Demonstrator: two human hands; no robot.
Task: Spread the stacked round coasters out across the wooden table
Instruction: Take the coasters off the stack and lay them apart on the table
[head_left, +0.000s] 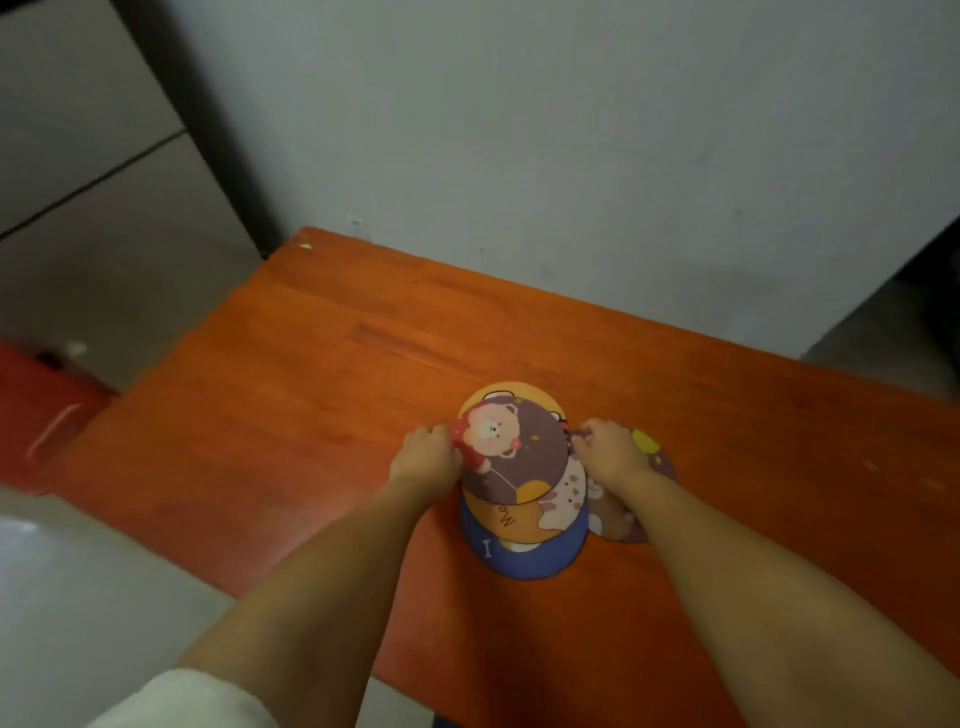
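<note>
1. The coaster pile lies near the middle of the wooden table — its layers fanned and overlapping.
2. The top coaster sits between the left hand and right hand.
3. One coaster lies just right of the pile, under the right hand.
4. A wall stands behind the table.

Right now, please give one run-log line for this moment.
left hand: on top coaster | right hand: at its other edge | stack: partly fanned | table: wooden
</note>
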